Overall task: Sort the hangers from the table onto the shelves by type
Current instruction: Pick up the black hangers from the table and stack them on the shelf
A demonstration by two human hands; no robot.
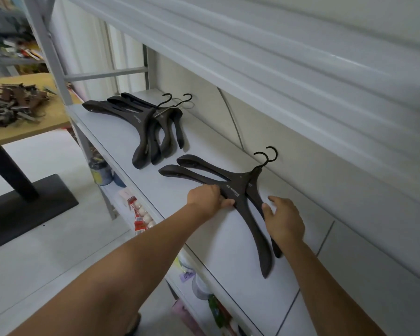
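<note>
We see both of the person's bare arms reaching onto a pale grey shelf (pixel 121 132), where two dark wide-shouldered hangers (pixel 243 187) lie flat, one stacked slightly askew on the other, their black hooks pointing toward the back wall; the left hand (pixel 210 198) presses on the near arm of the top hanger, fingers curled over its edge and thumb against the underside — a narrow grip holding that hanger. The right hand (pixel 285 220) rests over the other side of the pair with its fingers loosely spread and the thumb touching the lower hanger's arm; it looks open rather than clenched, touching but not wrapped around anything.

Farther along the same shelf, toward the left, lies a second group of black hangers (pixel 148 127) of the same broad-shouldered kind, fanned over one another with hooks also facing the wall (one hook looks metallic, the rest black); this group sits well apart from the hands and near, but not touching, the pair being handled.

Off to the left stands a wooden table (pixel 51 127) on a black pedestal base; on it rests a tangled heap of brown clip hangers (pixel 12 103) — too jumbled for us to count. Below the shelf, a lower level holds assorted packages that are too blurred to identify.
</note>
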